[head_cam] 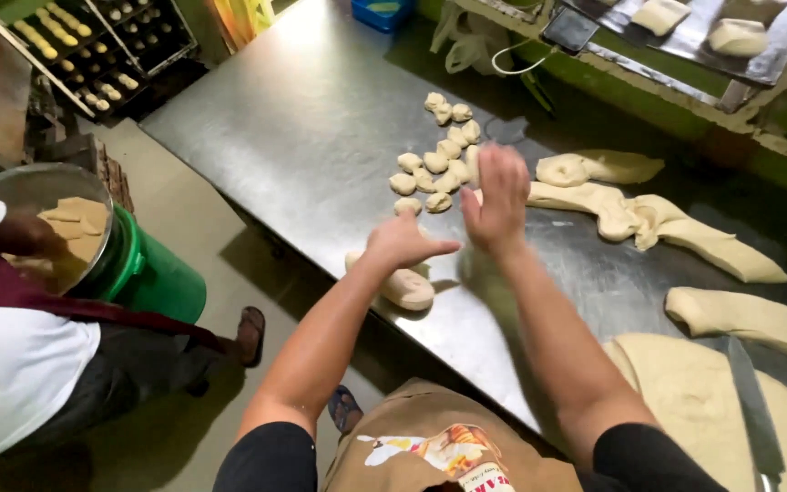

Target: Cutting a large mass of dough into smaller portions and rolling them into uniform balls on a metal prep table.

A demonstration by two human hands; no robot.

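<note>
My left hand [404,240] hovers over a thick log of dough [403,286] at the near edge of the steel table [302,118], fingers loosely curled, one finger pointing right. My right hand [500,196] is raised above the table, fingers spread and blurred, holding nothing that I can see. Just beyond it lies a cluster of several small dough pieces [439,169].
Long strips of dough [676,228] and a flat dough sheet [685,392] lie at the right, with a long knife [753,410] on it. At left a person in a white shirt [11,355] reaches into a bowl on a green bucket [152,278]. Racks of rolls [93,46] stand behind.
</note>
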